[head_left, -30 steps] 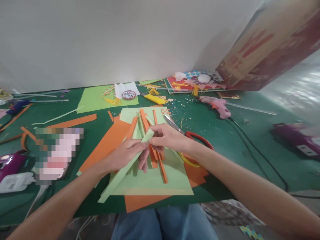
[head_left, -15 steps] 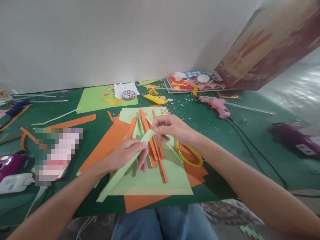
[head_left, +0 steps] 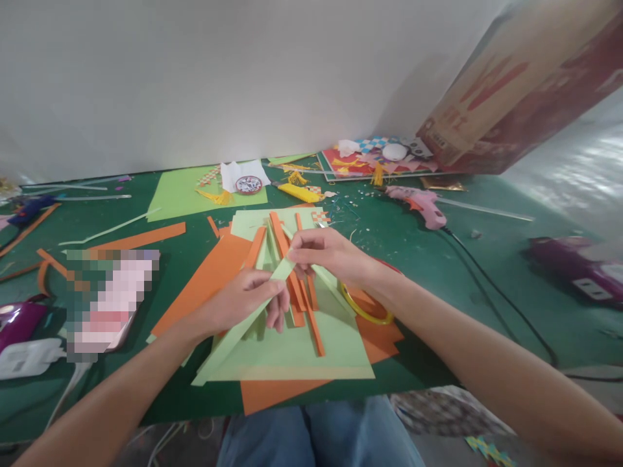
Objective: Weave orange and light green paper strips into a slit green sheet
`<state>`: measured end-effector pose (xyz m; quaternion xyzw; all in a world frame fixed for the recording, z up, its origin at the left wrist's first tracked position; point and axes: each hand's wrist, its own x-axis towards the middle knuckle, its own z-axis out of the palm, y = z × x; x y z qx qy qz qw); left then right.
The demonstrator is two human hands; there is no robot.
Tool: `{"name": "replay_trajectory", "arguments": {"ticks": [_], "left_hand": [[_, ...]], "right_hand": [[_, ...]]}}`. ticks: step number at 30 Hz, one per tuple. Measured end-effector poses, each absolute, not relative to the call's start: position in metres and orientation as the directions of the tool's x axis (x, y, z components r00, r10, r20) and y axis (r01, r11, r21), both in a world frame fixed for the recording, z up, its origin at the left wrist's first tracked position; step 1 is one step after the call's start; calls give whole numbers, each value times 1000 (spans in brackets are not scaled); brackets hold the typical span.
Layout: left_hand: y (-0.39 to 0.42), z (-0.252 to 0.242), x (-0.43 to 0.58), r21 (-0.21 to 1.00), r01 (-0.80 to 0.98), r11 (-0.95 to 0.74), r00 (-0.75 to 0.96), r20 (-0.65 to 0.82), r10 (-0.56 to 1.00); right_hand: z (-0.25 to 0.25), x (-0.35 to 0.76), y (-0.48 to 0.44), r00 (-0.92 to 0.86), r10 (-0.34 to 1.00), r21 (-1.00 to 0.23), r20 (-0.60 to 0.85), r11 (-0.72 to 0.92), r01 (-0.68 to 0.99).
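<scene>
A long pale green paper strip [head_left: 238, 333] slants up from the lower left between both hands. My left hand [head_left: 248, 298] pinches it partway along, thumb on top. At the strip's upper end, my right hand [head_left: 324, 251] grips it between thumb and fingertips. Beneath lie pale green paper sheets [head_left: 292, 360] with several folded orange paper strips [head_left: 317, 334] on them. Orange paper sheets [head_left: 207, 275] stick out at the left and below. Under my right forearm, the yellow handles of scissors [head_left: 365, 308] show; the blades are mostly hidden.
A pink glue gun [head_left: 421, 206] with a black cord rests at the right. Further back lie a yellow utility knife [head_left: 299, 192], a round patterned piece [head_left: 248, 185] and yellow tassels [head_left: 221, 196]. A blurred-out phone [head_left: 117, 301] and white charger [head_left: 32, 358] are at the left. A cardboard box [head_left: 516, 97] leans at the back right.
My right hand has moved slightly left and down and now grips the strip's upper end, where it was just beside it before. The left hand keeps its hold.
</scene>
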<state>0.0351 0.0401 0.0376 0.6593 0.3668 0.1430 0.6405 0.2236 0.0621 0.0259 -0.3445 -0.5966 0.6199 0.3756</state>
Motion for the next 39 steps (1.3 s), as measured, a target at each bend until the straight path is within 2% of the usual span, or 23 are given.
{"name": "replay_trajectory", "arguments": {"ticks": [5,11,17,21,31,36,39], "left_hand": [[40,38,35,949,305,85,675,-278,683],[41,36,35,959,269,87,664,-250,705],[41,35,36,957,270,104,685,-267,678],[40,36,35,956,271,112,692,-274,668],[41,38,35,948,299,113,679,-295,672],[40,40,36,958,269,99,661,-258,704],[38,41,37,960,254,115,632,-255,732]], "right_hand": [[27,226,65,-428,903,-994,18,-31,-109],[32,220,57,-560,822,-994,-109,-84,71],[25,213,54,-589,805,-996,-66,-15,91],[24,212,56,-536,842,-994,-67,-12,107],[26,225,67,-386,922,-998,43,20,-63],[25,223,68,-184,982,-971,43,-2,-240],[26,220,65,-279,960,-962,6,-71,-263]]}}
